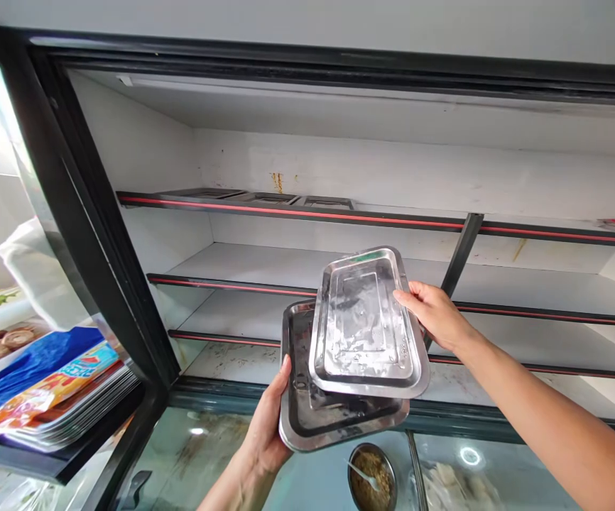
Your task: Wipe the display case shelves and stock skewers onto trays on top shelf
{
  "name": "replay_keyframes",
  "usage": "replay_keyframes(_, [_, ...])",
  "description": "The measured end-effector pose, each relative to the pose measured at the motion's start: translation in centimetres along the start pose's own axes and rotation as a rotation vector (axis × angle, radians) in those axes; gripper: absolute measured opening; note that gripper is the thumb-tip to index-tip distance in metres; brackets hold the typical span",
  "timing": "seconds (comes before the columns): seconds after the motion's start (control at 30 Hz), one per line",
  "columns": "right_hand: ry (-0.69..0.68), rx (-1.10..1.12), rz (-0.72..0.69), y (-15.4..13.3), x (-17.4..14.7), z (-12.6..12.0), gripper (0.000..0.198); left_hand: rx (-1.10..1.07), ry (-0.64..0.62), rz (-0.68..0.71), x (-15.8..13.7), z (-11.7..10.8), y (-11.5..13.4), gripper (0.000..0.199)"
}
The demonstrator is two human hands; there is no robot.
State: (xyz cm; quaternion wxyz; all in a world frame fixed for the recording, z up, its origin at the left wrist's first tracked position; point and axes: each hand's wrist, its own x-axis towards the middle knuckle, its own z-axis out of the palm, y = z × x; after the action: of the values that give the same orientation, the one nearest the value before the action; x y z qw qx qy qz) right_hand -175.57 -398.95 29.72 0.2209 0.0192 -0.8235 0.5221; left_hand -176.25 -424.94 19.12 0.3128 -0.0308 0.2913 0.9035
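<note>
The left hand (pixel 268 419) pinches the left rim of the lower steel tray (pixel 297 397), its thumb along the edge and its other fingers hidden beneath; the right hand (pixel 438 316) pinches the right rim of the upper steel tray (pixel 363 319), thumb on top, the rest mostly out of sight behind. The upper tray overlaps the lower one, wet-looking and tilted; whether their metal touches, I cannot tell. Both trays are in hand in front of the cabinet opening and neither rests on a shelf, so the handling looks partway along, with both yet to be released. Below them, beneath glass, sits a round bowl (pixel 361 454) of brown food with a pale spoon (pixel 365 477) in it. To the left, well apart from the hands, a tray stack (pixel 81 410) carries a bright packet (pixel 46 397), beyond the slanting black frame (pixel 121 284). Farther in, the red-striped top shelf (pixel 286 208), middle shelf (pixel 233 285) and bottom shelf (pixel 222 338) present hard front edges; the gaps between them look low, better suited to level trays, and the black upright (pixel 461 245) limits sideways room near the right hand. Deepest, dark trays (pixel 273 199) lie on the top shelf, before the stained back wall (pixel 366 167).
</note>
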Motion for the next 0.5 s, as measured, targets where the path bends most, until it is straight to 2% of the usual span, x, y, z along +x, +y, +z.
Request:
replay_keyframes(0.13, [0.06,-0.183,-0.227,-2.0,-0.6,-1.1,0.042,-0.017,-0.025,-0.006,0.2,-0.3,-0.2,0.058])
replay_keyframes(0.2, [0.1,-0.218,-0.279,-3.3,-0.6,-1.8,0.044,-0.031,-0.038,-0.026,0.4,-0.4,-0.3,0.06])
replay_keyframes(0.27, [0.145,-0.139,-0.259,-4.8,0.3,-2.9,0.04,-0.042,-0.037,-0.034,0.5,-0.3,-0.4,0.062])
replay_keyframes(0.33, [0.203,0.053,-0.195,-6.5,2.3,-4.3,0.034,-0.036,-0.023,-0.015,0.6,-0.2,-0.4,0.063])
replay_keyframes(0.43, [0.338,0.346,-0.096,-8.9,7.2,-6.5,0.027,-0.003,-0.023,0.004,0.8,-0.5,0.3,0.067])
replay_keyframes(0.5, [0.451,0.446,-0.054,-10.0,11.1,-7.5,0.024,0.009,-0.034,0.009,1.1,-1.1,1.4,0.064])
